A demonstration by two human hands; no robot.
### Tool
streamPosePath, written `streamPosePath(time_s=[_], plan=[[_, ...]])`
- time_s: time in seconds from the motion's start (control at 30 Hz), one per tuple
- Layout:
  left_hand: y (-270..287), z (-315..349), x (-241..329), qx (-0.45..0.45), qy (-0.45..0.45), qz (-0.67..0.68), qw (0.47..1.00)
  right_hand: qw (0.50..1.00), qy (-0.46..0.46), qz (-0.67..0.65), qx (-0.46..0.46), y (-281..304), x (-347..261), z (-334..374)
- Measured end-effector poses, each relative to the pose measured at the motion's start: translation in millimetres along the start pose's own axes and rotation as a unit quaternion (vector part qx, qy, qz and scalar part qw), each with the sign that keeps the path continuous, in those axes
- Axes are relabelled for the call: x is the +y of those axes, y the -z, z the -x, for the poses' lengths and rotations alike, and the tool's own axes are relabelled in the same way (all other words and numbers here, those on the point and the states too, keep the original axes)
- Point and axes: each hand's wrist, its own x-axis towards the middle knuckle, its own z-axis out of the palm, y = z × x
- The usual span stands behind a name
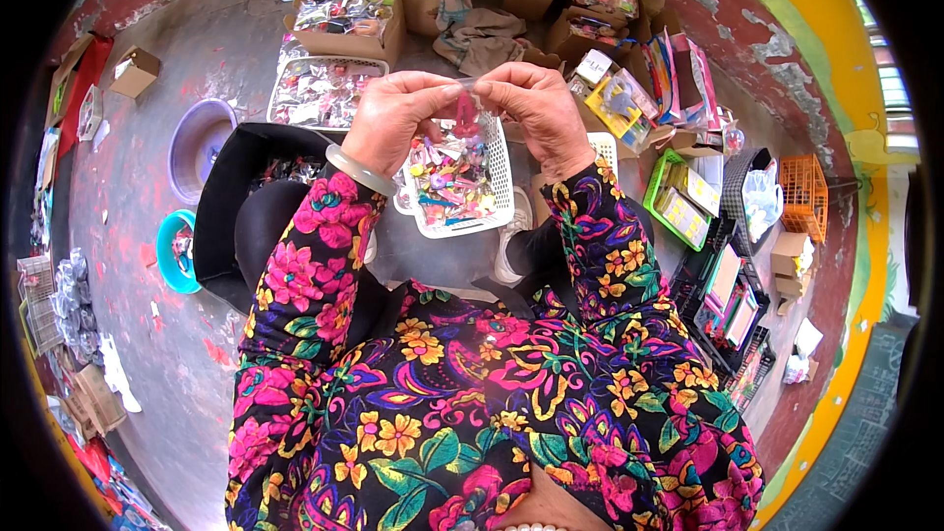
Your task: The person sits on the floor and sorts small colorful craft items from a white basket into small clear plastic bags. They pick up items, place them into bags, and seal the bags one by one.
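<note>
Between the left hand (398, 118) and right hand (539, 116), both pinching its top edge with fingertips nearly meeting, a small clear plastic bag (465, 118) is hanging above a white perforated basket (467, 229) of colourful trinkets (444, 182). Both hands are apparently working the bag's mouth, either opening or sealing it; the next move is probably calling for an even pinch along that edge.

The left hand (383, 118) partly hides the white basket (502, 177), whose jumbled pieces (447, 179) are too small to identify.
</note>
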Motion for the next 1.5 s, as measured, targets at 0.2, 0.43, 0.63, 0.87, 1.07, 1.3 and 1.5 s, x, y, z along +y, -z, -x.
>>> streamPosePath(time_s=[0.2,0.43,0.63,0.87,1.07,1.3,1.5], plan=[[1.9,-2.8,-10.3,0.043,-0.003,-0.044,0.998,0.95,0.171,0.254,0.06,-8.9,18.2,-3.6],[3.0,-3.6,-2.8,0.004,0.046,0.041,0.998,0.983,0.101,0.139,0.059,-8.8,9.6,-1.7],[6.9,-6.4,-7.8,0.03,0.023,0.059,0.998,0.996,0.026,0.044,0.068,-8.8,5.8,-3.4],[-4.0,-6.7,-12.9,0.001,-0.014,0.001,1.0,0.997,0.058,0.049,0.029,-3.3,17.6,-5.9],[-0.5,-6.5,-12.2,0.014,0.001,0.006,1.0,0.995,0.057,0.076,0.021,-4.9,19.9,-6.7],[0.9,-1.5,-9.7,0.008,-0.012,0.008,1.0,0.997,0.06,0.042,0.026,-8.3,25.0,-3.3],[2.5,-6.0,-10.0,0.034,-0.01,0.062,0.997,0.995,0.027,-0.069,0.066,-12.8,13.9,-5.2]])
